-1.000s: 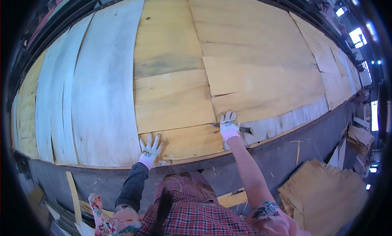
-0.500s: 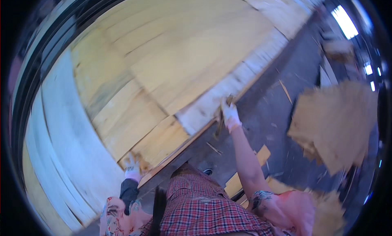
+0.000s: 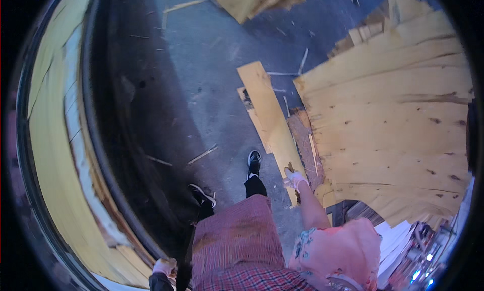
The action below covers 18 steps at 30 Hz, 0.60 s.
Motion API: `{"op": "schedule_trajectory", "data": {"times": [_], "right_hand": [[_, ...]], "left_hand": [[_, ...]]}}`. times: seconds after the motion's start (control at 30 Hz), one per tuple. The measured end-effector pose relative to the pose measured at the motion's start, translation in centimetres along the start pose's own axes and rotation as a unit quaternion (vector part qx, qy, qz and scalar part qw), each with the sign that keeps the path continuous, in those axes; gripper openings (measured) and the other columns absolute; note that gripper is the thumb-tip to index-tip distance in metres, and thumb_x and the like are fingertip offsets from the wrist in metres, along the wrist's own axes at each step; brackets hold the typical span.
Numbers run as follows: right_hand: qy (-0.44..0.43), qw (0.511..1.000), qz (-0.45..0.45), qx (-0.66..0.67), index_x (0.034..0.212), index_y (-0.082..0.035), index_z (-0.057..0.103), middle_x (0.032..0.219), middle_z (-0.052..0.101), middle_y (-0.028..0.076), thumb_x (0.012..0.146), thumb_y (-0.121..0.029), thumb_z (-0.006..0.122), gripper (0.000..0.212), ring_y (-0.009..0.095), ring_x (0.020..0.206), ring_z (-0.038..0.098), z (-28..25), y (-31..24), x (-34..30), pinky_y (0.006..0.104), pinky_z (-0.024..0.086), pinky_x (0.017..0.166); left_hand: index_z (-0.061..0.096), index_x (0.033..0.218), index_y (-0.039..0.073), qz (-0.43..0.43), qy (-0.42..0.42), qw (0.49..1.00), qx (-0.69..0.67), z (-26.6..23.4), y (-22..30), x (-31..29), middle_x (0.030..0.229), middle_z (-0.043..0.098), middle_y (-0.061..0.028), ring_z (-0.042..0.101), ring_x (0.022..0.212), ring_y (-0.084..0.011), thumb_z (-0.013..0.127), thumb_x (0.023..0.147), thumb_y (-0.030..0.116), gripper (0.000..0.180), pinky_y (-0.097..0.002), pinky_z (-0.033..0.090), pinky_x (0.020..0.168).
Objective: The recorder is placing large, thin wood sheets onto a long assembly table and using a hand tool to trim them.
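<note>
My right hand (image 3: 296, 180), in a pale glove, is closed round a narrow brown tool (image 3: 289, 167). Only the tool's tip shows past the fingers, so its kind is unclear. Below that hand in the picture, a long yellowish wood veneer strip (image 3: 272, 122) lies on the floor; I cannot tell whether they touch. My left hand (image 3: 165, 267), also gloved, is low at the left, close to the near end of the veneer-covered stack (image 3: 50, 160). Its fingers are blurred and partly hidden.
A big pile of knotty veneer sheets (image 3: 388, 124) with ragged edges fills the right side. More veneer (image 3: 257, 1) lies at the far edge. Thin wood slivers (image 3: 203, 154) are scattered on the grey floor (image 3: 217, 89). My shoes (image 3: 254, 162) stand between stack and pile.
My view has swung right, from the broad stack toward the floor and veneer pile. My right hand has left the stack's edge with the brown tool. My left hand no longer lies spread on the sheet.
</note>
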State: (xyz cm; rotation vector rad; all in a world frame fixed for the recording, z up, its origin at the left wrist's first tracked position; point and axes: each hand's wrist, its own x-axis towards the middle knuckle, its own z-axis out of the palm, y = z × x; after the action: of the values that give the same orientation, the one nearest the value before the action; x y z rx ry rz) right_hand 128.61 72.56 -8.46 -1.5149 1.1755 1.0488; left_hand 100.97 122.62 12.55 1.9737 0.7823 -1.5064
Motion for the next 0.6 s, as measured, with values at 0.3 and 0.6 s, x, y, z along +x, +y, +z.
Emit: {"op": "schedule_trajectory", "data": {"times": [0.3, 0.6], "right_hand": [[0.16, 0.887, -0.221, -0.373, 0.118, -0.006, 0.043, 0.112, 0.051, 0.026, 0.082, -0.049, 0.042, 0.056, 0.039, 0.106, 0.048, 2.5, -5.8, 27.5, 0.0426, 0.038, 0.09], [0.405, 0.73, -0.329, -0.441, 0.131, -0.005, 0.023, 0.133, 0.03, 0.019, 0.08, -0.034, 0.054, 0.067, 0.033, 0.116, 0.039, 1.7, -14.4, 55.9, 0.0418, 0.039, 0.09]], "left_hand": [[0.06, 0.08, 0.0, -0.088, 0.065, 0.988, -0.105, 3.6, 16.9, 14.0, 0.056, 0.057, -0.0084, 0.059, 0.052, -0.0179, 0.05, 0.081, 0.023, 0.025, -0.0274, 0.048, 0.051], [0.06, 0.082, 0.0, -0.183, 0.087, 0.971, -0.127, 7.8, 22.6, 25.4, 0.059, 0.056, -0.0082, 0.058, 0.055, -0.018, 0.05, 0.081, 0.022, 0.023, -0.0274, 0.048, 0.053]]}}
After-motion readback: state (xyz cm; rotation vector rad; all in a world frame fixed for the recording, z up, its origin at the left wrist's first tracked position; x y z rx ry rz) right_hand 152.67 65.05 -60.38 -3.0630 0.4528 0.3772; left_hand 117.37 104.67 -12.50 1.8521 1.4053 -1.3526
